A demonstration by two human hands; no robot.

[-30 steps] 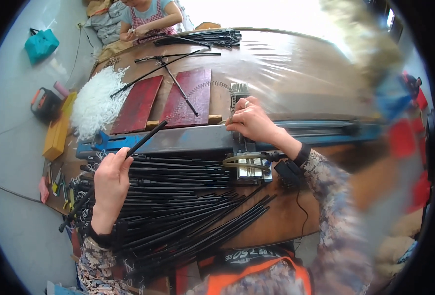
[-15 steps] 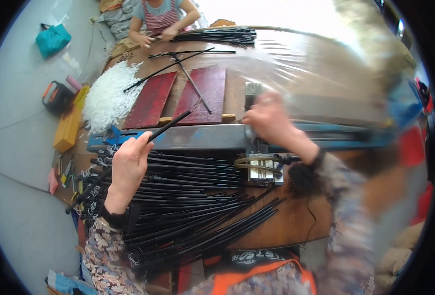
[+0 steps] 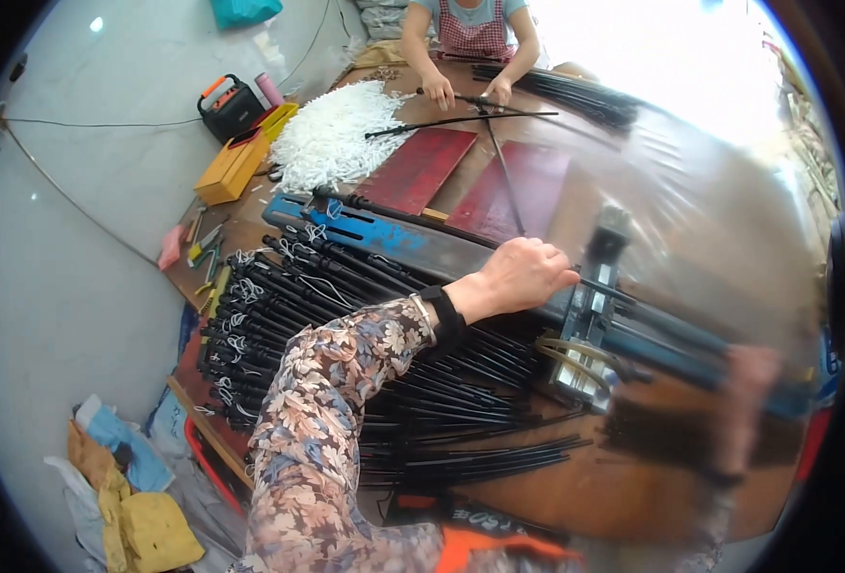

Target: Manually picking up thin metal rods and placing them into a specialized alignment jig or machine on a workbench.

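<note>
My left hand point(image 3: 523, 275) is closed around a slim black rod point(image 3: 408, 212), beside a metal clamp block point(image 3: 589, 310) on a long blue-grey metal bar point(image 3: 384, 229). The rod lies along the bar, its thicker end to the left; the part under my fingers is hidden. To the right, my right hand point(image 3: 749, 382) is smeared by motion, and whether it holds anything does not show. A looped tan hose point(image 3: 575, 363) curves at the clamp's near end. Many more black rods point(image 3: 317, 296) with white string loops lie fanned out under my left forearm.
Across the table a co-worker's hands point(image 3: 470, 94) handle black rods. A heap of small white pieces point(image 3: 336, 134) lies near two dark red boards point(image 3: 417, 170). A yellow box point(image 3: 233, 172) and hand tools point(image 3: 207, 246) are at the left edge. Clear plastic sheeting point(image 3: 718, 220) covers the far right.
The view has shifted. My left hand has moved right to the clamp, bringing the raised rod down along the bar. My right hand has left the clamp and swung right and nearer.
</note>
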